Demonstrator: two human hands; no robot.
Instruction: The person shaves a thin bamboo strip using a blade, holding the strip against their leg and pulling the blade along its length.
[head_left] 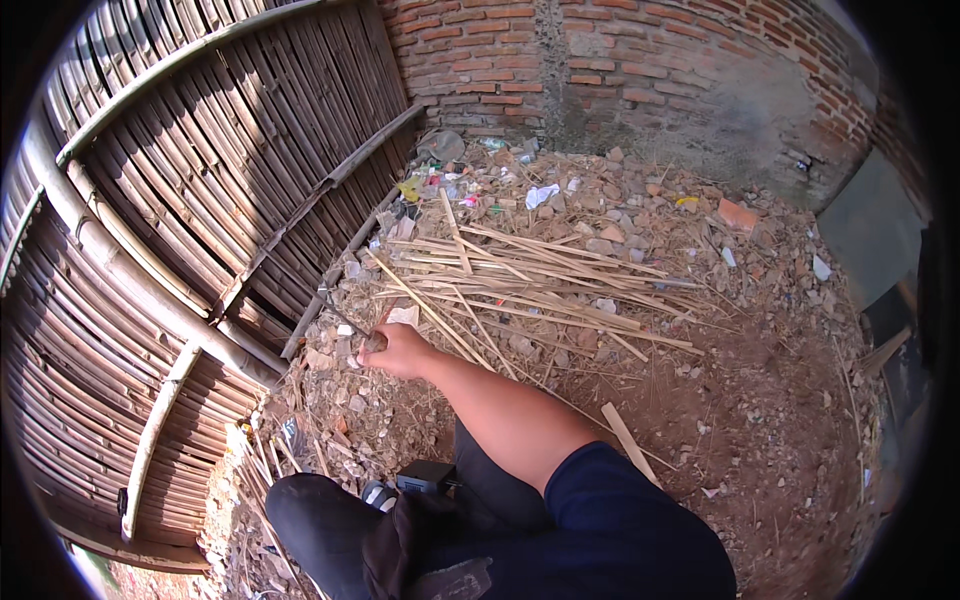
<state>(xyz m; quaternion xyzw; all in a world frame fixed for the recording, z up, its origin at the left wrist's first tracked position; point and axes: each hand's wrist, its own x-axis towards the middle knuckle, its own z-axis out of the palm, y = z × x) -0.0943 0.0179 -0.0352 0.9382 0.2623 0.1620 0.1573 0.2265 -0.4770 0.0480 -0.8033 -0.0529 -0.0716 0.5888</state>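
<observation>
On the left, the slatted wall (220, 190) blocks the right hand (402, 352); the brick wall (650, 85) closes the far side. Crisscrossed strips (540, 285) obstruct the middle. Near right, a hand could pass over low dirt (750, 450), short of the panel (872, 232).

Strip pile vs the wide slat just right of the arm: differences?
Count: the strip pile is many crossing pieces; the slat is one.
Width: the slat looks broader than the pile's narrow strips.
Pose: most strips in the pile run roughly across the view; the slat slants steeply.
Shared: both pale tan, on the ground.
</observation>
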